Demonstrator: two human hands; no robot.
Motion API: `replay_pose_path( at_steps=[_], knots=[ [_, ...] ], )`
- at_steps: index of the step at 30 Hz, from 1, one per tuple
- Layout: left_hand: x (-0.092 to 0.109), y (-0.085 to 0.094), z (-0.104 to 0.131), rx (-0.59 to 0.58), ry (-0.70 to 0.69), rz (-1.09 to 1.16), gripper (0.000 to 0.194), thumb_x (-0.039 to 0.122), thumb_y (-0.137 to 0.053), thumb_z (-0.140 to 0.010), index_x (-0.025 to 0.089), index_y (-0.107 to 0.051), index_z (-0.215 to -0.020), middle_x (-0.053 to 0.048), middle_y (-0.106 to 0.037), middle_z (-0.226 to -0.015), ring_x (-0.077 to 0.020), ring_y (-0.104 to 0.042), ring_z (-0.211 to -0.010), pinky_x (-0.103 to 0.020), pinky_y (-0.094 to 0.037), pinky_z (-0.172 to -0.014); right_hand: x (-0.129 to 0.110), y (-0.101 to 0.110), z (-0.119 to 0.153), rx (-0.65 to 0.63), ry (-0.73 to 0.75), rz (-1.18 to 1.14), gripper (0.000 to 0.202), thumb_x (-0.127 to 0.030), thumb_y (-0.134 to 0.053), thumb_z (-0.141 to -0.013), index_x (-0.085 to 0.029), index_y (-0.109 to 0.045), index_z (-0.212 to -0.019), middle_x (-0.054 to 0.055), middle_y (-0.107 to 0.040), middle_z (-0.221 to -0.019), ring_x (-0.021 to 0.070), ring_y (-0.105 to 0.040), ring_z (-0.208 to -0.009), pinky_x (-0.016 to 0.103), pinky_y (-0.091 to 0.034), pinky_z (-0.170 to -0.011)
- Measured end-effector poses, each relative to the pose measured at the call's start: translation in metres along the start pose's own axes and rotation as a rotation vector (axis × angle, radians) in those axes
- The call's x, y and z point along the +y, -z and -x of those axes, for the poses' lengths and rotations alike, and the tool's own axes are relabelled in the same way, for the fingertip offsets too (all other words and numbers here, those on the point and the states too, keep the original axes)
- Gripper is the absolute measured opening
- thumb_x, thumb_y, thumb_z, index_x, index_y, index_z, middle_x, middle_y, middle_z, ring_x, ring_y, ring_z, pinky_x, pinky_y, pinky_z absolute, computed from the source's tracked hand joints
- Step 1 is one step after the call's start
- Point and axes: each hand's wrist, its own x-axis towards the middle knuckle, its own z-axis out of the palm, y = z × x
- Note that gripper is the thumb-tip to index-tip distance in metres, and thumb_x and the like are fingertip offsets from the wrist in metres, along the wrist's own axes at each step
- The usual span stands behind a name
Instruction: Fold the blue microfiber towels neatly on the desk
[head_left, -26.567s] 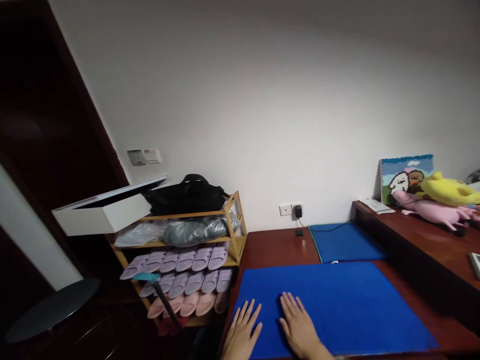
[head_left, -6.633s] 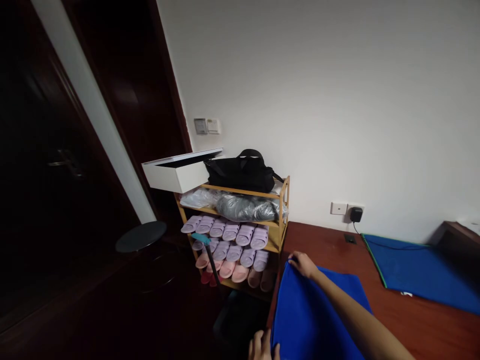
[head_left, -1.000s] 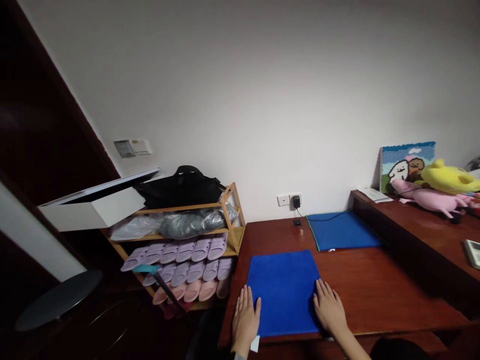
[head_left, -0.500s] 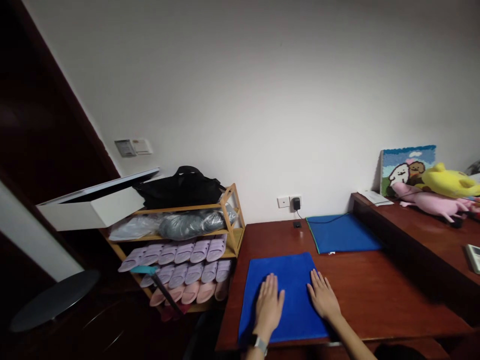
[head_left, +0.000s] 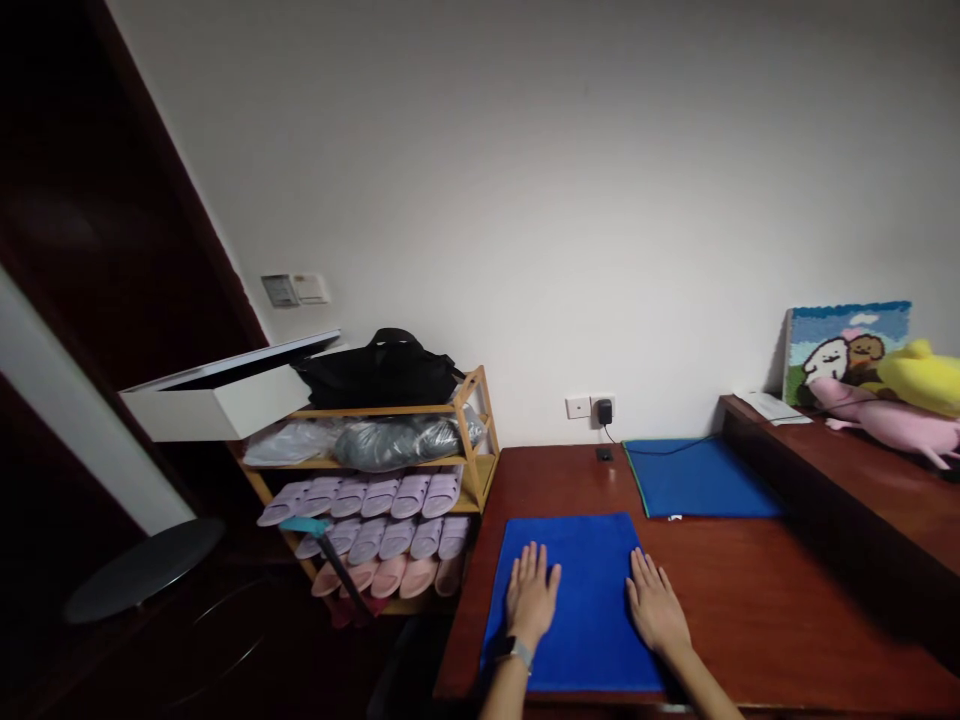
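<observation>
A bright blue cloth [head_left: 589, 610] lies spread flat on the reddish-brown wooden table [head_left: 742, 590], close to its front edge. My left hand [head_left: 532, 597] rests palm down on the cloth's left part, fingers stretched out, a watch on the wrist. On the cloth's right edge lies my right hand [head_left: 658, 603], also palm down with fingers extended. Neither hand grips anything. Behind and to the right, a second blue cloth [head_left: 697, 478] with a green edge and a small white tag lies flat, a black cable crossing its far part.
Left of the table stands a wooden rack [head_left: 480, 480] with several purple and pink slippers, a black bag [head_left: 379, 375] and a white box [head_left: 217, 400]. A raised ledge at right bears a pink plush toy [head_left: 892, 415], a yellow plush [head_left: 926, 375] and a dog picture [head_left: 847, 350]. A black plug [head_left: 604, 411] sits in the wall socket.
The whole view has shifted, so the surroundings appear farther right. My left hand sits slightly farther left on the cloth; my right hand stays at its right edge. Both remain flat.
</observation>
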Motion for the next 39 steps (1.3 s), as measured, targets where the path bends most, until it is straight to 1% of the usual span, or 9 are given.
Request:
replay_pose_path(
  at_steps=[3,6,10,15,22,27,33,36,39],
  knots=[
    [-0.047,0.01,-0.001,0.002,0.07,-0.034,0.07,0.051,-0.023,-0.107,0.009,-0.035,-0.162,-0.014,-0.03,-0.17,-0.0271,-0.027,-0.158,-0.047,-0.025,-0.13,-0.001,0.003,0.002,-0.013,0.0,0.033,0.066,-0.036,-0.019,-0.103,-0.011,-0.036,-0.162,0.008,-0.034,-0.169,0.023,-0.031,-0.157,0.046,-0.023,-0.129],
    [-0.07,0.008,0.0,0.023,0.042,-0.006,0.069,0.052,-0.023,-0.107,0.012,-0.036,-0.162,-0.01,-0.03,-0.17,-0.0247,-0.027,-0.158,-0.044,-0.027,-0.129,-0.001,0.007,-0.001,-0.017,-0.014,0.057,0.065,-0.034,-0.021,-0.102,-0.012,-0.041,-0.16,0.009,-0.04,-0.167,0.0237,-0.036,-0.155,0.047,-0.026,-0.128],
    [-0.072,-0.001,0.0,0.079,0.018,0.004,0.069,0.055,-0.024,-0.107,0.015,-0.038,-0.162,-0.011,-0.033,-0.169,-0.0266,-0.03,-0.157,-0.049,-0.029,-0.128,-0.003,0.023,-0.024,0.031,-0.023,0.058,0.063,-0.033,-0.023,-0.102,-0.014,-0.048,-0.157,0.011,-0.047,-0.163,0.0253,-0.045,-0.15,0.047,-0.027,-0.126],
    [-0.07,-0.003,0.0,0.066,0.021,0.007,0.07,0.055,-0.023,-0.108,0.014,-0.035,-0.163,-0.011,-0.03,-0.17,-0.0258,-0.029,-0.158,-0.047,-0.028,-0.129,-0.009,0.038,-0.067,-0.076,0.008,0.036,0.066,-0.039,-0.021,-0.104,-0.014,-0.032,-0.164,0.005,-0.029,-0.172,0.0241,-0.023,-0.16,0.045,-0.018,-0.13],
    [-0.079,-0.005,0.0,0.113,-0.017,-0.077,0.063,0.048,-0.029,-0.107,0.018,-0.039,-0.161,-0.009,-0.036,-0.168,-0.0275,-0.034,-0.156,-0.05,-0.032,-0.128,0.0,0.016,-0.081,-0.085,0.003,0.003,0.068,-0.039,-0.019,-0.105,-0.008,-0.027,-0.164,0.01,-0.026,-0.172,0.0213,-0.021,-0.16,0.042,-0.016,-0.13],
    [-0.02,0.002,-0.022,0.2,-0.184,-0.056,0.059,0.044,-0.025,-0.11,0.021,-0.036,-0.163,-0.007,-0.037,-0.168,-0.0249,-0.034,-0.156,-0.05,-0.031,-0.129,0.004,0.01,-0.083,-0.104,0.014,0.003,0.069,-0.04,-0.018,-0.104,-0.008,-0.026,-0.165,0.009,-0.023,-0.172,0.0218,-0.019,-0.161,0.042,-0.016,-0.13],
    [0.096,-0.015,-0.063,-0.021,-0.402,0.112,0.067,0.054,-0.014,-0.109,0.02,-0.034,-0.164,-0.008,-0.036,-0.17,-0.0223,-0.028,-0.159,-0.047,-0.025,-0.131,0.005,0.016,-0.082,-0.123,0.047,0.041,0.069,-0.037,-0.017,-0.103,-0.006,-0.026,-0.164,0.008,-0.022,-0.173,0.0218,-0.017,-0.161,0.042,-0.015,-0.131],
    [0.095,-0.03,-0.072,-0.065,-0.385,0.146,0.066,0.057,-0.013,-0.109,0.026,-0.036,-0.163,-0.007,-0.035,-0.17,-0.0232,-0.028,-0.159,-0.049,-0.024,-0.131,0.004,0.016,-0.081,-0.124,0.042,0.043,0.069,-0.036,-0.017,-0.103,-0.006,-0.026,-0.164,0.008,-0.023,-0.172,0.0221,-0.018,-0.161,0.043,-0.015,-0.131],
    [0.052,-0.031,-0.077,-0.043,-0.337,0.115,0.065,0.058,-0.015,-0.108,0.031,-0.036,-0.163,-0.005,-0.03,-0.172,-0.0232,-0.024,-0.16,-0.05,-0.02,-0.131,0.002,0.018,-0.081,-0.128,0.014,0.044,0.07,-0.038,-0.014,-0.103,-0.006,-0.023,-0.165,0.008,-0.022,-0.173,0.0217,-0.018,-0.161,0.043,-0.015,-0.131]
  ],
)
